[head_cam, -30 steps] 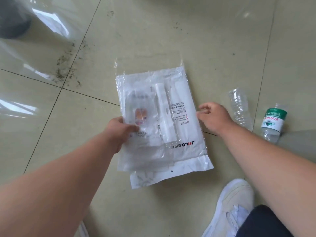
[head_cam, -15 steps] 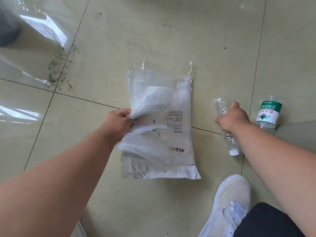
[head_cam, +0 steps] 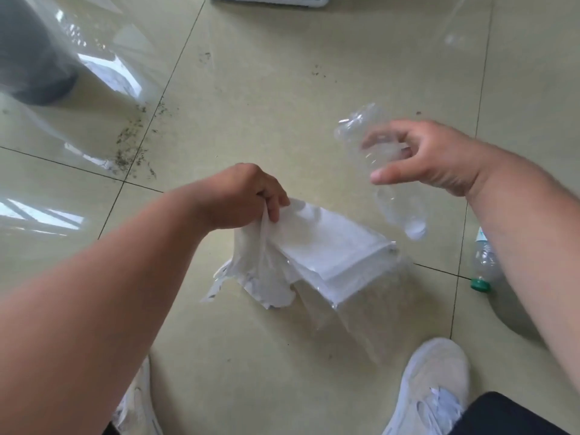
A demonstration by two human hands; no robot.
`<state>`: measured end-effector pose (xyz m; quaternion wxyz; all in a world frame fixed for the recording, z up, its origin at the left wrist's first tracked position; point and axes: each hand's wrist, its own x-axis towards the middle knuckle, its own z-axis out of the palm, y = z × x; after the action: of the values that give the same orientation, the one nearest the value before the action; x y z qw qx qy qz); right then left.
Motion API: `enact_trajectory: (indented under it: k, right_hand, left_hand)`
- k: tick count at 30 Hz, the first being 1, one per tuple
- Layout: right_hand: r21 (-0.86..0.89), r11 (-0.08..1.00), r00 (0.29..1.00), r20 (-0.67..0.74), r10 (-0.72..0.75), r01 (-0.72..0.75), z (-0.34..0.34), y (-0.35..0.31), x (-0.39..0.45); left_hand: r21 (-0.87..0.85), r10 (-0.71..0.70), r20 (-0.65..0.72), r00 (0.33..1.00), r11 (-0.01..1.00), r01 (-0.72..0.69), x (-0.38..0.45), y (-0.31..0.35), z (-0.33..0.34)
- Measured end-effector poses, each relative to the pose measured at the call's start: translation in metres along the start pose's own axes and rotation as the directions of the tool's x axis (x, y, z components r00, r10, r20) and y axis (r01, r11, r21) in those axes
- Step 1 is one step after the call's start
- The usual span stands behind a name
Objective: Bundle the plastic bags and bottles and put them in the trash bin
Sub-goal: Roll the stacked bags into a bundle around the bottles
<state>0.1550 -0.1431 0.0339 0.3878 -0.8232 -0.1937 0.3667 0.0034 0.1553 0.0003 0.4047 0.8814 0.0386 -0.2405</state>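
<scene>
The gathering looks about half done, and nothing has reached a bin yet. The left hand [head_cam: 248, 196] is closed on a pinched corner of the stack of white and clear plastic bags [head_cam: 317, 255], which hangs from it and drapes down to the pale tiled floor [head_cam: 282, 89] just below. The right hand [head_cam: 430, 155] grips the crumpled clear plastic bottle with a white cap [head_cam: 389, 180], fingers curled round its middle, cap end pointing down; it is held in the air, just right of the bags and not touching them.

Left to do, as I judge it: bring this bottle to the bags, pick up the second clear bottle with the green cap [head_cam: 483, 265], which lies on the floor below and to the right of the right hand, partly hidden behind that forearm, then wrap or bunch everything together and drop it in the bin. The dark grey round object [head_cam: 34, 58] far up-left of the left hand may be the trash bin, seen through a large sheet of clear film [head_cam: 103, 51], but I cannot say for sure.

Count: two bottles, one held and one on the floor. The bags are several layers, at least three, but the exact number cannot be told. One loose clear sheet, and two white shoes [head_cam: 439, 381].
</scene>
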Motion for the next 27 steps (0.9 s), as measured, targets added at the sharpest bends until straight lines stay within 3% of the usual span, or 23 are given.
enact_trajectory:
  k: [3, 6, 9, 12, 14, 17, 18, 20, 24, 27]
  right_hand:
    - [-0.210, 0.977, 0.934, 0.353, 0.049, 0.028, 0.028, -0.027, 0.005]
    - [-0.078, 0.996, 0.894, 0.448, 0.001, 0.038, 0.066, -0.021, 0.005]
    - [0.168, 0.985, 0.900, 0.434, -0.031, -0.047, 0.096, -0.006, 0.001]
    - [0.383, 0.922, 0.962, 0.269, -0.046, -0.063, 0.113, 0.008, 0.005]
    - [0.583, 0.810, 0.992, 0.127, -0.016, -0.062, 0.118, 0.019, 0.011]
    - [0.835, 0.540, 0.977, -0.013, 0.212, -0.105, 0.112, 0.039, 0.016]
    - [0.855, 0.506, 0.965, -0.025, 0.263, -0.116, 0.111, 0.045, 0.015]
    - [0.829, 0.537, 0.950, -0.026, 0.312, -0.153, 0.117, 0.052, 0.012]
    - [0.678, 0.716, 0.952, -0.081, 0.296, -0.165, 0.142, 0.049, 0.008]
    - [0.557, 0.802, 0.940, -0.106, 0.324, -0.214, 0.148, 0.049, 0.003]
  left_hand:
    - [-0.328, -0.021, -0.032, 0.999, 0.944, 0.009, -0.002, 0.004, 0.005]
    - [-0.669, -0.044, -0.059, 0.997, 0.744, -0.007, 0.000, -0.003, 0.016]
    - [-0.861, -0.096, -0.036, 0.995, 0.508, 0.018, 0.005, -0.021, 0.024]
    - [-0.935, -0.116, 0.104, 0.988, 0.328, 0.137, 0.001, -0.029, 0.018]
    - [-0.947, -0.167, 0.194, 0.967, 0.225, 0.229, -0.006, -0.035, 0.013]
    - [-0.929, -0.183, 0.257, 0.949, 0.223, 0.295, -0.015, -0.051, 0.018]
    - [-0.932, -0.182, 0.265, 0.947, 0.205, 0.300, -0.016, -0.054, 0.024]
    - [-0.935, -0.141, 0.256, 0.956, 0.217, 0.282, -0.017, -0.050, 0.040]
    - [-0.870, -0.063, 0.206, 0.977, 0.444, 0.212, -0.005, -0.019, 0.089]
    - [-0.816, -0.164, 0.066, 0.984, 0.559, 0.147, 0.002, -0.011, 0.120]
